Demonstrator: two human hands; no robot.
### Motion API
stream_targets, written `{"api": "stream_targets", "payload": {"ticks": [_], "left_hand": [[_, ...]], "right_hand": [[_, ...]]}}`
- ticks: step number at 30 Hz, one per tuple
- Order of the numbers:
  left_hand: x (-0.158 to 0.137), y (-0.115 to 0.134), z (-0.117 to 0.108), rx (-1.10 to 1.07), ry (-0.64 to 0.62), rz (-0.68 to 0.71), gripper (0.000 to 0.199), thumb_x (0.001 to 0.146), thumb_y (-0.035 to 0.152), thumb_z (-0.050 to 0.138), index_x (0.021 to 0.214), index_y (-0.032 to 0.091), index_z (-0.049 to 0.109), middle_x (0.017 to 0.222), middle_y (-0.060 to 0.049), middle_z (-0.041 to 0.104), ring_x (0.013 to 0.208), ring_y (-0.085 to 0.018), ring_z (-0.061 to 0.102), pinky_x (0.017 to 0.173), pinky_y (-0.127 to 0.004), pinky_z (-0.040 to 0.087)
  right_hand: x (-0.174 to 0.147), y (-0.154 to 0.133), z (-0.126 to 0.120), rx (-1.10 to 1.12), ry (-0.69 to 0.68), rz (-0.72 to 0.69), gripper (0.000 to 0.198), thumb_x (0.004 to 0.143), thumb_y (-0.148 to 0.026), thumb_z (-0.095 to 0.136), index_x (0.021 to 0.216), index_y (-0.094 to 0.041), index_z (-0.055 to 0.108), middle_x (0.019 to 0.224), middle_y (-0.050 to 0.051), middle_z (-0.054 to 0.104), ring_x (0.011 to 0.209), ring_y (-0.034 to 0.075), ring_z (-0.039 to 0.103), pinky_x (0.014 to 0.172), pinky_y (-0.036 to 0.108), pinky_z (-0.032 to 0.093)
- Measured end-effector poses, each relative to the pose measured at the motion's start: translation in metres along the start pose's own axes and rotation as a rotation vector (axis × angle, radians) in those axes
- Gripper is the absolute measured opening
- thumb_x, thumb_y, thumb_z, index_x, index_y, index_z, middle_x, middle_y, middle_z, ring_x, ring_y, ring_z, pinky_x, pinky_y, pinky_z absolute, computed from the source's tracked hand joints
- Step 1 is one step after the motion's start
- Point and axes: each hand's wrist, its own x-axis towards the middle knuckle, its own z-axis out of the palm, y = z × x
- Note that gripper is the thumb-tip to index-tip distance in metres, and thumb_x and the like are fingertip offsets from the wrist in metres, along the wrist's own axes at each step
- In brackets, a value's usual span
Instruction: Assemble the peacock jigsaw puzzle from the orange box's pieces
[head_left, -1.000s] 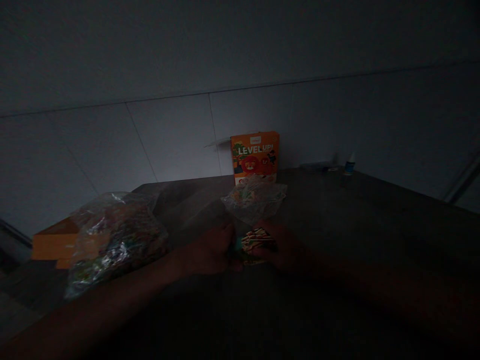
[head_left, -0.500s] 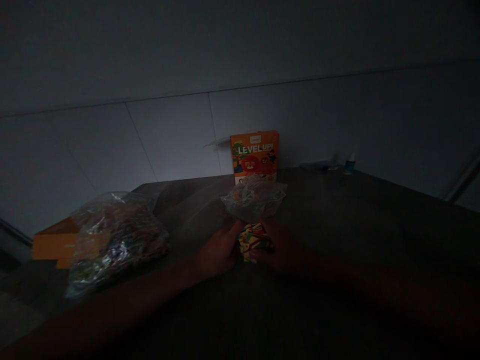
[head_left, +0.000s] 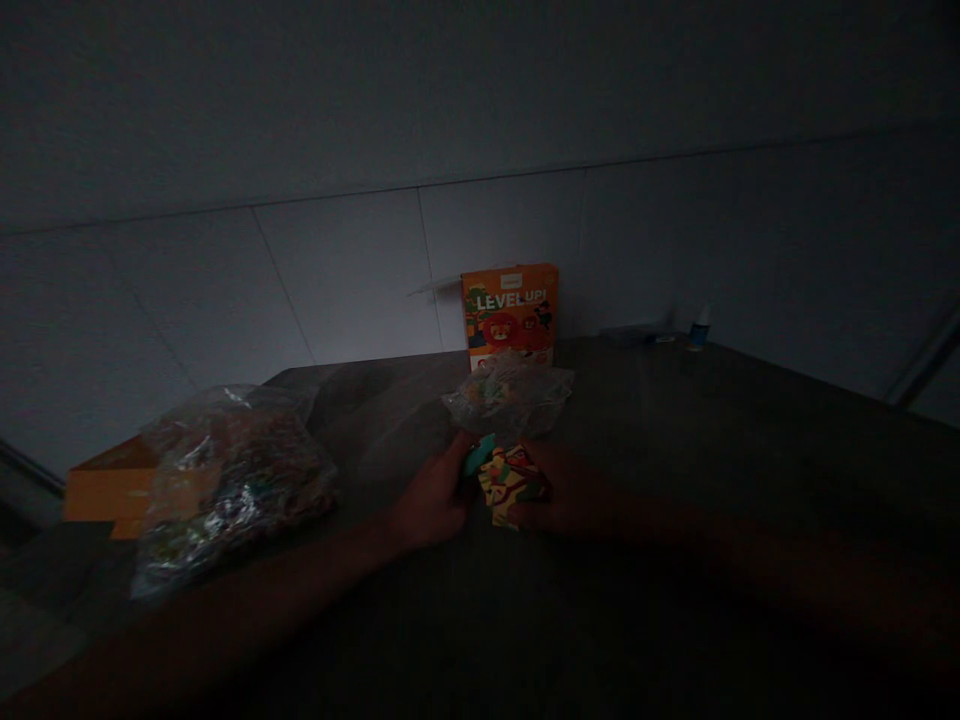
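Handling a stack of printed pieces (head_left: 514, 488), one teal piece (head_left: 478, 457) apart at its edge

Dark frame, detail limited. Right hand (head_left: 564, 490) closed round the right side of the stack, thumb on the near edge, patterned faces up. Left hand (head_left: 433, 502) narrow, fingertips on the teal piece; looks pinched, though the exact grip is too dim to confirm. Teal piece sits at the far-left corner of the stack, touching or just beside it, can't tell which. Stack is between both hands, over the middle of the table (head_left: 645, 430), just this side of the small clear bag (head_left: 517, 395).

Progress, judging by layout: partway. Done so far: a stack is out in hand, loosely squared at best, edges uneven. Left: teal piece not lined up with the rest; corners stick out. Small bag has pale bits inside, contents unclear. Large clear bag (head_left: 247, 485) on the left looks full of mixed coloured pieces, none sorted as far as visible. It overlaps an orange carton (head_left: 112, 490).

Upright "LEVEL UP!" box (head_left: 511, 310) stands behind the small bag, near the wall (head_left: 360, 285). Small bottle (head_left: 700, 330) at the far right. No finished arrangement seen on the table.
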Motion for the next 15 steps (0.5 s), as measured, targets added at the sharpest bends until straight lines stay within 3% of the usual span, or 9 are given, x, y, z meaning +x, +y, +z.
{"api": "stream_targets", "payload": {"ticks": [4, 7, 15], "left_hand": [[-0.001, 0.001, -0.001, -0.109, -0.039, 0.059, 0.044, 0.079, 0.01, 0.056, 0.122, 0.017, 0.048, 0.112, -0.01, 0.065, 0.101, -0.024, 0.065, 0.089, -0.036, 0.053], [0.0, 0.0, -0.001, -0.18, -0.062, 0.056, 0.05, 0.077, 0.015, 0.063, 0.124, 0.016, 0.046, 0.113, -0.01, 0.064, 0.102, -0.025, 0.065, 0.09, -0.037, 0.053], [0.0, 0.0, 0.001, -0.285, -0.081, 0.057, 0.037, 0.079, 0.018, 0.062, 0.114, 0.014, 0.052, 0.107, -0.01, 0.065, 0.097, -0.023, 0.066, 0.085, -0.037, 0.055]], "right_hand": [[-0.003, 0.004, 0.009, -0.024, 0.029, 0.009, 0.076, 0.071, -0.042, 0.074, 0.139, -0.017, 0.05, 0.135, 0.017, 0.058, 0.119, 0.035, 0.059, 0.097, 0.048, 0.051], [-0.005, 0.007, 0.017, -0.087, 0.113, -0.065, 0.075, 0.071, -0.041, 0.075, 0.139, -0.019, 0.051, 0.137, 0.017, 0.056, 0.123, 0.037, 0.055, 0.101, 0.05, 0.048], [-0.003, 0.008, 0.012, -0.072, 0.128, -0.051, 0.066, 0.066, -0.039, 0.08, 0.127, -0.021, 0.062, 0.124, 0.015, 0.065, 0.111, 0.038, 0.062, 0.089, 0.051, 0.053]]}}
